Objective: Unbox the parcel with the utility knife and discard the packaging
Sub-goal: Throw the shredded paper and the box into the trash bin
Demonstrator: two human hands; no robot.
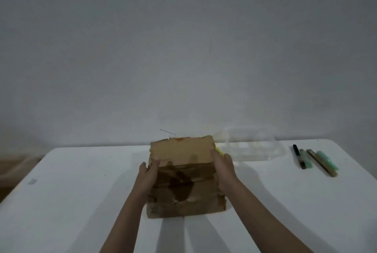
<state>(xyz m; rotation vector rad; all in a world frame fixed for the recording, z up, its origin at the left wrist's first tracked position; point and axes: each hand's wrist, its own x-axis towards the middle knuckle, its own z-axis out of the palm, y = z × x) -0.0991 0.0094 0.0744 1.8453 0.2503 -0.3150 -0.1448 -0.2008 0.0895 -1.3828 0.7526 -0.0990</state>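
On the white table (81,201), mid-front, the cardboard parcel (183,181) is lying with its long axis running away from the person. Worn, dented and stained brown, it is being held by the left hand (148,173) and right hand (223,168), fingers flat against its sides. Beyond, right, a clear plastic container (253,146) is sitting, contents unclear.
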